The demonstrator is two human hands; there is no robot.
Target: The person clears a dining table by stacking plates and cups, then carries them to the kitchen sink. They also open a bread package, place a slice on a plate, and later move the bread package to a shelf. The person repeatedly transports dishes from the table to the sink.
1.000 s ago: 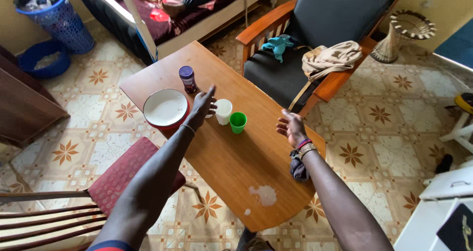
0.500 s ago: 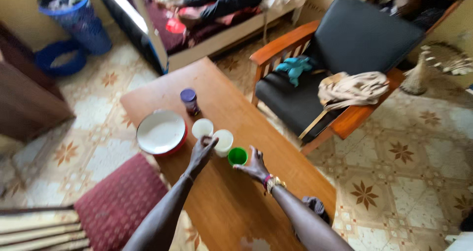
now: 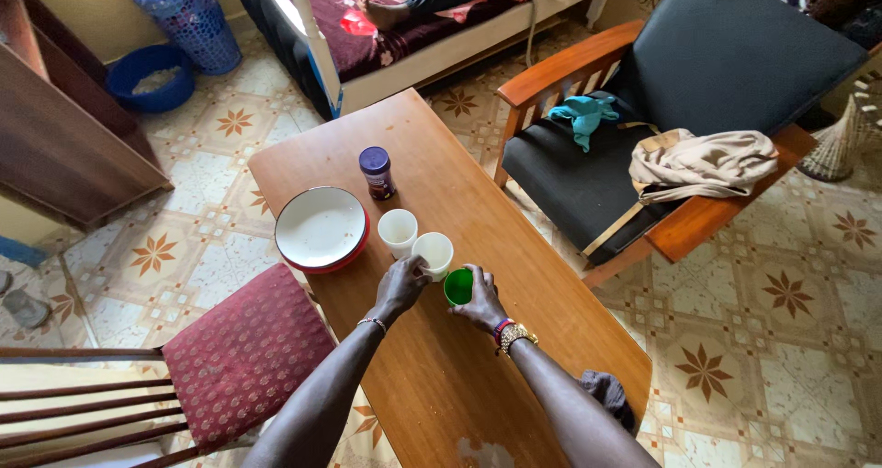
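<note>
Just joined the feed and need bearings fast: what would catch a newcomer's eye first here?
Both hands meet mid-table: the left hand grips a white cup and the right hand wraps a green cup beside it on the wooden table. A second white cup, a red-rimmed white plate and a purple-lidded jar sit just beyond. To the right stands a black-cushioned armchair draped with a beige cloth.
</note>
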